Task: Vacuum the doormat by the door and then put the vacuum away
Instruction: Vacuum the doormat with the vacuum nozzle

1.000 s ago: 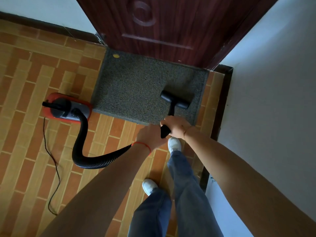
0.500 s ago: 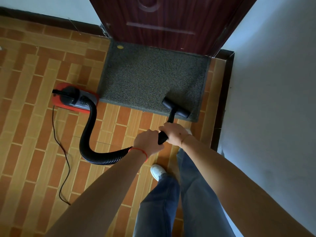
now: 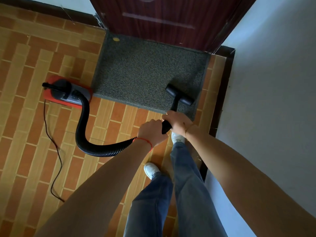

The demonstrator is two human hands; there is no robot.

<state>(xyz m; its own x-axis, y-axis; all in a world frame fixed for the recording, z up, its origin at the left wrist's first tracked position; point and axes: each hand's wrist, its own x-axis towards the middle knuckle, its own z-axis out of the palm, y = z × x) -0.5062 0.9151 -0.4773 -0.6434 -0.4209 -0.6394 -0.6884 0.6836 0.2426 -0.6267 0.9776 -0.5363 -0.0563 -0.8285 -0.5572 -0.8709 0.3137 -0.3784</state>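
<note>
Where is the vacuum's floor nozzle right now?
In the head view, the floor nozzle sits on the doormat's near right corner, just ahead of the right hand.

Dim, soft indoor light, sharp focus, with wide-angle bending at the edges.

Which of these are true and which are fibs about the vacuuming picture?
1. The nozzle sits on the doormat. True.
2. Only one hand holds the wand. False: the left hand and right hand both grip the wand.
3. The vacuum body is blue. False: it is red and grey.
4. A yellow speck lies near the mat's far left corner. True.
5. The door is white. False: it is dark reddish brown.
</note>
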